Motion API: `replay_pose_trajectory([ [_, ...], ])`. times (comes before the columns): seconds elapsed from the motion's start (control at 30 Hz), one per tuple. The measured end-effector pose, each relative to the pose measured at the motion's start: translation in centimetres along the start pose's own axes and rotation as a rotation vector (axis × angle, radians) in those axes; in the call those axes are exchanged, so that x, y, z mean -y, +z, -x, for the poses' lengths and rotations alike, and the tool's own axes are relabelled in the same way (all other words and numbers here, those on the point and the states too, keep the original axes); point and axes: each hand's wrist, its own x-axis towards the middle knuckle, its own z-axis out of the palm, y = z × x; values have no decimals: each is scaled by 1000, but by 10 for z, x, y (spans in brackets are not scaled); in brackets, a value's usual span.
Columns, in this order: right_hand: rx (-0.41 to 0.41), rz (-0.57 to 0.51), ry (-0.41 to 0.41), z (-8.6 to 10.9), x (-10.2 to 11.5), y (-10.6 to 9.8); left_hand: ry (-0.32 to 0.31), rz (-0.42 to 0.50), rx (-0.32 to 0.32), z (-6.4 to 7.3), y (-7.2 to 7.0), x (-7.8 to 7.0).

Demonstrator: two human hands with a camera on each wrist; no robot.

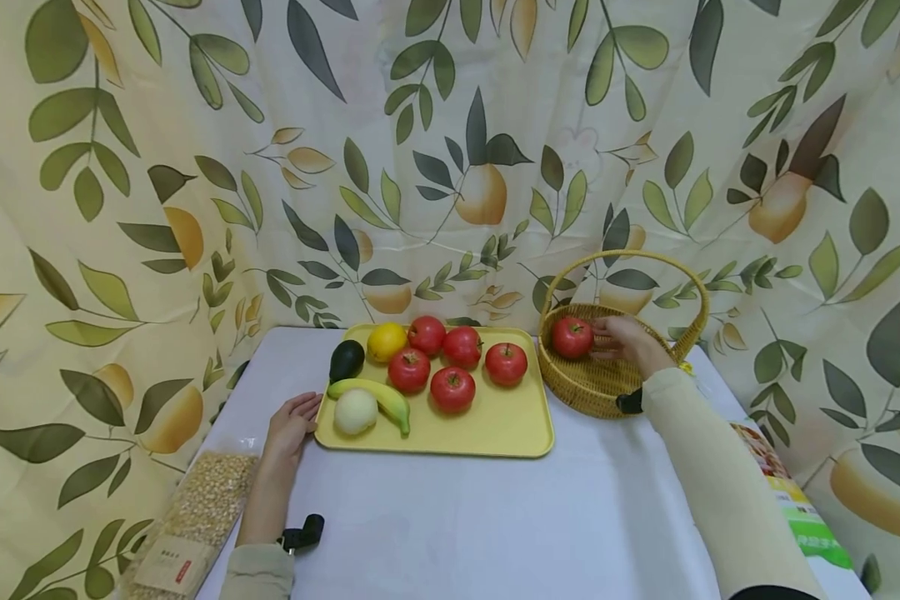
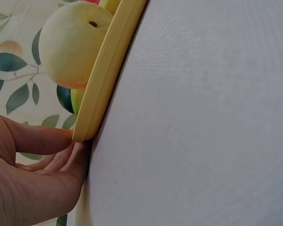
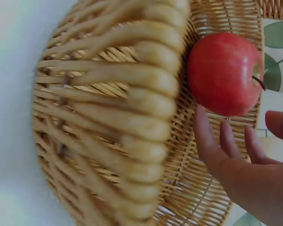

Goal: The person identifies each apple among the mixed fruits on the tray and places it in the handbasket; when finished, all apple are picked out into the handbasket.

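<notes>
My left hand (image 1: 291,423) rests against the left edge of the yellow tray (image 1: 487,433), its thumb at the corner rim in the left wrist view. On the tray lie several red apples (image 1: 452,390), a lemon (image 1: 386,342), an avocado (image 1: 347,361), a banana (image 1: 382,395) and a pale round peach (image 1: 356,412). My right hand (image 1: 624,340) reaches inside the wicker basket (image 1: 581,398). Its fingers are spread beside a red apple (image 3: 225,74) in there, a fingertip right at the fruit's lower side in the right wrist view.
A bag of pale kernels (image 1: 208,492) lies at the table's left side. A colourful package (image 1: 795,500) lies at the right, partly behind my right sleeve (image 1: 720,475). The basket's tall handle (image 1: 630,254) arches over it. A leaf-patterned curtain (image 1: 435,208) hangs behind the white table (image 1: 450,517).
</notes>
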Motion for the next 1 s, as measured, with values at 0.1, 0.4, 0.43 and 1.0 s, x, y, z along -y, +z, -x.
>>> replay_pose_trajectory([
  [0.1, -22, 32, -8, 4, 0, 1, -1, -3, -4, -1, 0, -2],
  [0.4, -125, 104, -116, 21, 8, 11, 4, 4, 8, 0, -2, -2],
  [0.43, -124, 98, -136, 26, 12, 14, 5, 7, 11, 0, -3, -2],
  [1.0, -7, 101, -245, 83, 36, 50, -2, -3, 10, 0, 0, 0],
])
